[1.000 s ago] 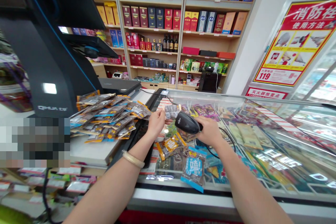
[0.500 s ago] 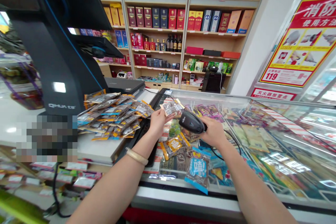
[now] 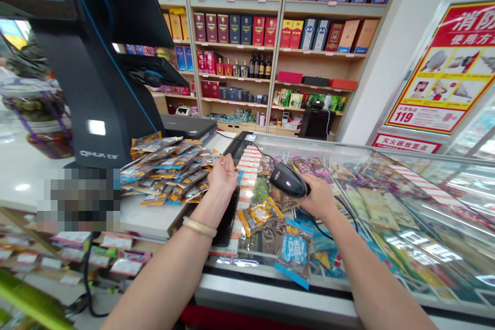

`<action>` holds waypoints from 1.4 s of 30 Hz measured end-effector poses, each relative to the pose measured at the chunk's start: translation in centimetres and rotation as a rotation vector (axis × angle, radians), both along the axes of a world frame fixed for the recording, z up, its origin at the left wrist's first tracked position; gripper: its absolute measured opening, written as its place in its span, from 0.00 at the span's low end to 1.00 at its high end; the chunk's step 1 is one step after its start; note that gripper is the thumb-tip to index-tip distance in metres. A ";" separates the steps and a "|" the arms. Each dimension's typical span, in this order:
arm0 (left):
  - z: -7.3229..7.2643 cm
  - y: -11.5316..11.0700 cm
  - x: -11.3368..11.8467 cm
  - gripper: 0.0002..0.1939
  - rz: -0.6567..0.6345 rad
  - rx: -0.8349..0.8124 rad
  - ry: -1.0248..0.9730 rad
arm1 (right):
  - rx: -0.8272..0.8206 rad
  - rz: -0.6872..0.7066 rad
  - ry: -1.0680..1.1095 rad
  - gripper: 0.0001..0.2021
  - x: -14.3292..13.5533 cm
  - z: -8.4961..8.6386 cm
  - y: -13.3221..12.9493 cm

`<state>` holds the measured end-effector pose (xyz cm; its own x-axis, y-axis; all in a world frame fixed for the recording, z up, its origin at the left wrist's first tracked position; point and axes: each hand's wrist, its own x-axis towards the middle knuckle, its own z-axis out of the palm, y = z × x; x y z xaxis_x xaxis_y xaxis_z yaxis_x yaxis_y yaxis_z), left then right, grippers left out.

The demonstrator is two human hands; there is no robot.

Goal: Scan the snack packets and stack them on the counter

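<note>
My left hand is at the right edge of a heap of small snack packets with orange and blue ends. Its fingers are curled around a snack packet, mostly hidden behind the hand; a blue edge shows at the right. In my right hand is a black barcode scanner, its head pointing left above the glass counter. Below the scanner, an orange snack packet and a blue snack packet lie apart on the glass.
A dark monitor stand rises behind the heap at left. The scanner's cable loops by my right wrist. Under the glass display counter lie many packaged goods. Shelves of boxed bottles stand at the back.
My left hand has moved left from in front of the scanner to the heap, taking the pale-backed packet away. My right hand still holds the scanner in nearly the same place.
</note>
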<state>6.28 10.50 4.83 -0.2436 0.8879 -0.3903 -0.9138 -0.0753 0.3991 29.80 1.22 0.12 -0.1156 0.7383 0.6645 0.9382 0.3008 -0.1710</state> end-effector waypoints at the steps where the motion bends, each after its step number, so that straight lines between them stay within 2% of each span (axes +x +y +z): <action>1: -0.1 0.0 -0.1 0.07 -0.048 -0.007 -0.035 | 0.006 -0.006 0.000 0.13 0.0 0.0 0.0; 5: -0.2 -0.2 -0.2 0.15 -0.214 0.026 -0.116 | 0.029 -0.003 -0.002 0.14 0.1 -0.2 0.1; 7: -0.4 -0.6 0.1 0.16 -0.314 0.072 -0.014 | 0.042 0.007 0.002 0.14 0.2 -0.3 0.2; 9: -0.7 -1.1 0.5 0.12 -0.462 0.172 0.304 | 0.060 0.011 0.017 0.14 0.2 -0.3 0.3; 11: -1.2 -1.7 0.9 0.10 -0.614 0.329 0.841 | 0.086 0.013 0.040 0.14 0.3 -0.3 0.3; 13: -1.7 -2.4 1.1 0.16 -0.721 0.484 1.452 | 0.115 0.007 0.059 0.15 0.4 -0.2 0.3; 15: -2.0 -3.2 1.2 0.28 -0.823 0.570 1.948 | 0.143 -0.007 0.071 0.15 0.5 -0.2 0.3; 16: -2.1 -3.5 1.1 0.34 -0.886 0.592 2.123 | 0.155 -0.014 0.076 0.15 0.5 -0.2 0.3; 18: -2.1 -4.2 1.1 0.41 -1.007 0.631 2.339 | 0.163 -0.016 0.076 0.15 0.6 -0.2 0.3; 21: -2.3 -4.8 1.4 0.36 -1.067 0.667 2.453 | 0.153 -0.008 0.060 0.14 0.6 -0.3 0.3; 23: -2.7 -4.6 1.6 0.30 -1.015 0.679 2.403 | 0.162 -0.012 0.059 0.14 0.7 -0.3 0.4; 26: -3.6 -3.6 2.0 0.25 -0.831 0.668 2.123 | 0.200 -0.033 0.064 0.14 0.8 -0.4 0.4; 30: -3.4 -2.3 2.1 0.23 -0.612 0.577 1.418 | 0.307 -0.048 0.098 0.14 1.0 -0.2 0.5; 32: -2.9 -2.0 2.0 0.24 -0.567 0.557 1.041 | 0.338 -0.040 0.124 0.13 1.1 -0.1 0.4; 34: -2.3 -1.9 1.7 0.28 -0.544 0.564 0.771 | 0.339 -0.025 0.133 0.12 1.2 0.0 0.4; 36: -2.0 -1.9 1.5 0.31 -0.538 0.590 0.624 | 0.342 -0.013 0.125 0.12 1.1 0.1 0.4; 40: -1.9 -1.7 1.0 0.36 -0.576 0.618 0.503 | 0.284 -0.006 0.103 0.12 0.9 0.1 0.3; 42: -1.9 -1.6 0.9 0.35 -0.621 0.607 0.449 | 0.224 0.003 0.093 0.13 0.7 0.0 0.3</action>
<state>7.20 8.92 2.91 0.3206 0.9279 0.1905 -0.6329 0.0602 0.7719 30.50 1.50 0.16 -0.0480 0.5709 0.8196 0.9208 0.3432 -0.1851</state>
